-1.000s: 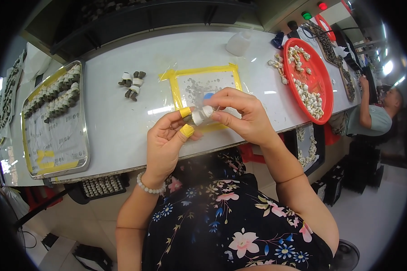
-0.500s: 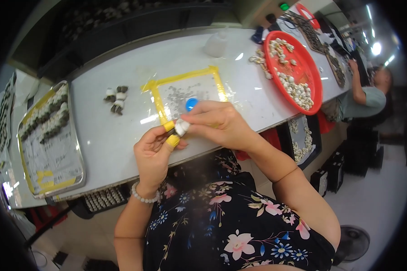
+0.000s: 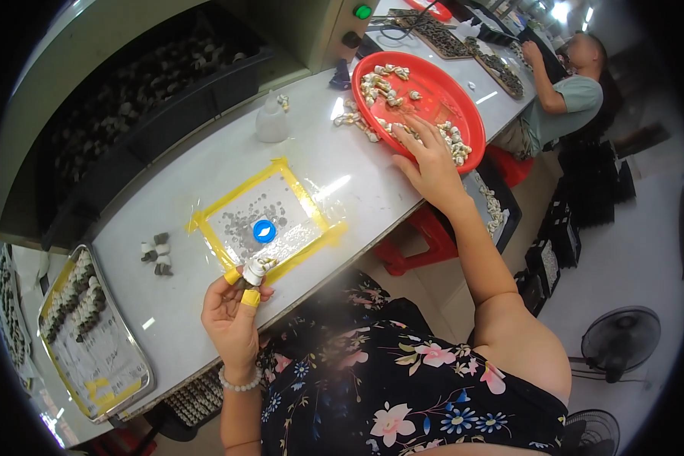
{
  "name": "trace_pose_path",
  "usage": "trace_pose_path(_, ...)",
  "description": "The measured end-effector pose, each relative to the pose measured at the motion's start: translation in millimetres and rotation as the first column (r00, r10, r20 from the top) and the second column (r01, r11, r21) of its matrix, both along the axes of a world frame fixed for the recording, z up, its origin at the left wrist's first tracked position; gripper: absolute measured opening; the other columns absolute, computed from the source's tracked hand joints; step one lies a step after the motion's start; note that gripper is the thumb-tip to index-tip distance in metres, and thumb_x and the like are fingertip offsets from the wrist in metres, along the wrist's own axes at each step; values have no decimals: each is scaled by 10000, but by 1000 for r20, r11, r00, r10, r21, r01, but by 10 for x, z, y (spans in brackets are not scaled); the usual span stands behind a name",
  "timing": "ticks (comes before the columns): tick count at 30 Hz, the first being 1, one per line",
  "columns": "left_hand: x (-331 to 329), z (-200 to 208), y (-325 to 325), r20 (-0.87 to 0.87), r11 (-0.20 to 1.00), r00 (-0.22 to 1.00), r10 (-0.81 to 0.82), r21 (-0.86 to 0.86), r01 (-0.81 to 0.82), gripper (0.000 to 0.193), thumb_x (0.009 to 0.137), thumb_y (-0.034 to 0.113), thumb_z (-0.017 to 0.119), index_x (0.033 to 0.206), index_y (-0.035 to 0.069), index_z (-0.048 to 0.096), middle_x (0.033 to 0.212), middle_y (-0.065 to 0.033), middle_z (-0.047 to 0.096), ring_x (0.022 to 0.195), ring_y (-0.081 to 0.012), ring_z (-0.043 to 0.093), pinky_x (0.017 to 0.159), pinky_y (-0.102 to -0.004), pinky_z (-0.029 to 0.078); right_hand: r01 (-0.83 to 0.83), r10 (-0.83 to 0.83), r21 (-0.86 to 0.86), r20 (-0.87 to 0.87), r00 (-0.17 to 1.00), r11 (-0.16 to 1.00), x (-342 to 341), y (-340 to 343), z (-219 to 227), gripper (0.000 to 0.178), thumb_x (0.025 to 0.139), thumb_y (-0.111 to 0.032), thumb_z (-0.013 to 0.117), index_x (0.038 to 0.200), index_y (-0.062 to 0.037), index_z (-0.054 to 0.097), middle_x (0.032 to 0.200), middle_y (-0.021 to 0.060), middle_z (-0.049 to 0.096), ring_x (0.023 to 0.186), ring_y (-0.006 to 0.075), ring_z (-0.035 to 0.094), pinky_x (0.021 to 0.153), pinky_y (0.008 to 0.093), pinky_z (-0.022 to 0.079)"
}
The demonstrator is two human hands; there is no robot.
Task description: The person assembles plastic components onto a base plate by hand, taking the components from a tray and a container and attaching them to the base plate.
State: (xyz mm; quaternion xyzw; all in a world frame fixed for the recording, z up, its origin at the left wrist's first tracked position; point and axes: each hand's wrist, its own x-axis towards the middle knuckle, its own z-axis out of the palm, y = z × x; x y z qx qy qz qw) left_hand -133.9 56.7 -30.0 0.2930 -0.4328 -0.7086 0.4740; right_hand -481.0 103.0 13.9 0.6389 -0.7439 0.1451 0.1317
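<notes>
My left hand point(image 3: 232, 323), with yellow tape round its thumb and a finger, pinches a small white figurine point(image 3: 257, 270) with a dark lower part, just above the near edge of the taped sheet. On that sheet lies a round blue cap point(image 3: 264, 231) with something white in it. My right hand point(image 3: 435, 173) reaches over the near rim of the round red tray point(image 3: 444, 82), fingers spread and apart. Small white figurine pieces point(image 3: 456, 143) lie in the tray below and beside these fingers; whether the fingertips touch any I cannot tell.
The sheet is edged with yellow tape point(image 3: 311, 199). A white squeeze bottle point(image 3: 272, 121) stands behind it. Several dark-and-white figurines point(image 3: 158, 254) lie at left, beside a metal tray point(image 3: 121, 372) with rows of them. Another person point(image 3: 566, 95) sits at far right.
My right hand has left the figurine in my left hand and moved right to the red tray, fingers opening. The view has turned rightward. My left hand still holds the figurine.
</notes>
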Motion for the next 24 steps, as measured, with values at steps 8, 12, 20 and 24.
trace_pose_path(8, 31, -32, 20, 3, 1000, 1000, 3, -7, -3, 306, 839, -18, 566, 1129, -60, 480, 1017, -174, 597, 817, -208, 623, 723, -320, 529, 402, -371, -325, 154, 916, 856, -952, 312, 6, 596, 762, -323, 673, 1239, -17, 488, 1279, 233, 422, 1176, 330, 416, 958, 402, 355)
trace_pose_path(12, 41, -48, 17, -9, 1000, 1000, -1, -10, 1, 308, 837, -17, 569, 1128, -60, 481, 1019, -172, 594, 837, -213, 620, 726, -326, 529, 734, -567, -14, 625, 536, 679, -1609, 414, -190, 565, 748, -244, 675, 1196, 52, 498, 1020, 183, 609, 888, 228, 608, 759, 318, 475)
trace_pose_path(20, 29, -48, 22, 10, 1000, 1000, -17, -2, 17, 312, 834, -10, 572, 1128, -58, 483, 998, -164, 598, 819, -204, 615, 728, -324, 524, 575, 315, -436, 899, 303, 692, -1517, 487, 23, 442, 744, 94, 508, 1186, 70, 508, 970, 121, 632, 784, 152, 619, 677, 233, 497)
trace_pose_path(24, 72, -38, 29, 8, 999, 999, -40, -14, 40, 309, 836, -4, 570, 1128, -58, 485, 980, -162, 603, 795, -194, 611, 729, -313, 516, 508, 314, -537, 830, 460, 673, -1212, 406, 532, 439, 748, 99, 503, 1186, 80, 500, 979, 124, 631, 793, 143, 619, 677, 226, 500)
